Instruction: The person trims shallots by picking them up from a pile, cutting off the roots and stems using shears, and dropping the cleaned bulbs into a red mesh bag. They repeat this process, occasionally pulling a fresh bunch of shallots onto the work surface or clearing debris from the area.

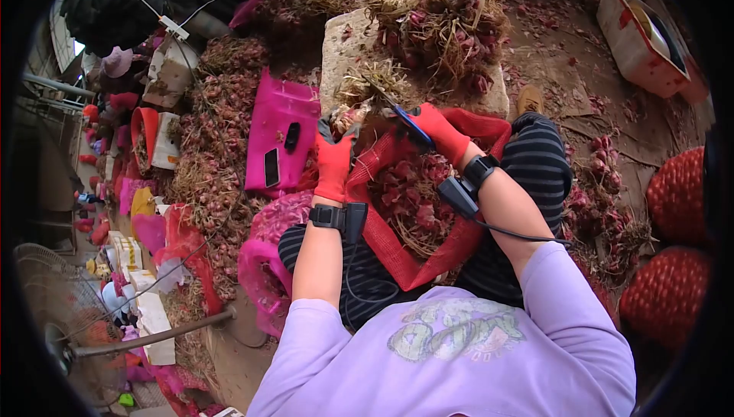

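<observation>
Left hand [334, 159]: pinching an onion bunch [350, 116], centre
Right hand [443, 134]: curled round blue scissors [404, 116]
Red mesh bag [386, 253]: just below centre

The lettering [447, 331] on the lilac shirt [443, 382] is too blurred to read

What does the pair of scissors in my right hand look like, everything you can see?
The scissors have a bright blue handle, plastic by its look, and slim, dark, metal-looking blades. Your red-gloved right hand grips the handle, partly hiding it. They slant forward and to the left, with the tips near the dry stalks beyond your hands. At this size I can't tell whether the blades are parted or whether they touch the stalks.
</observation>
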Demonstrator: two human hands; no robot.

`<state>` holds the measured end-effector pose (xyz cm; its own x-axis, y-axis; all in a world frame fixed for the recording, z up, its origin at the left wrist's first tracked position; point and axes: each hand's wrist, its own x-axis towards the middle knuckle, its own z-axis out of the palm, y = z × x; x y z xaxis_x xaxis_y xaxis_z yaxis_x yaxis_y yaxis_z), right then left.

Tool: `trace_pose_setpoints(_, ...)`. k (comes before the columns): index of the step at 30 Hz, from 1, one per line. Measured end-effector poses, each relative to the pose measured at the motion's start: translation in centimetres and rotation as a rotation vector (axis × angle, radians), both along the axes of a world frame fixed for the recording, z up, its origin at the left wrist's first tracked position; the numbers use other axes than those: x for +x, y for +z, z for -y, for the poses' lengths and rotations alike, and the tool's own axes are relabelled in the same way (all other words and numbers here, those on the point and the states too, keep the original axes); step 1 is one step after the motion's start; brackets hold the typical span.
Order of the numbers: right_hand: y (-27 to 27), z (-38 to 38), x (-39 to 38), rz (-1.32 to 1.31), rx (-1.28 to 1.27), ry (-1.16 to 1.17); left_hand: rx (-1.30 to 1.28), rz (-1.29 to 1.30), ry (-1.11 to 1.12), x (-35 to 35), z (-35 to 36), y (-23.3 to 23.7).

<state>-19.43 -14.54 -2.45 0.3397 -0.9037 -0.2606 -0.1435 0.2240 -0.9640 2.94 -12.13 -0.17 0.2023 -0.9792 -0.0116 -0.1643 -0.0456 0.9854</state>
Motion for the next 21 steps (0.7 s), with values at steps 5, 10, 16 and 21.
trace_pose_setpoints(5,-3.0,1.9,0.0,-0.556,-0.077,-0.252,-0.393,0.282,0.312,-0.5,1.3,-3.0)
trace_pose_setpoints(10,-3.7,0.7,-1.7,0.039,-0.103,0.072,-0.355,0.328,0.395,1.4,3.7,-6.8)
trace_pose_setpoints(16,4.5,-3.8,-4.3,0.326,0.207,0.18,-0.259,0.108,0.268,1.9,1.8,-1.0)
trace_pose_setpoints(21,5.6,-4.4,-5.2,-0.317,0.066,0.168,-0.095,-0.013,0.128,5.1,3.3,-2.5)
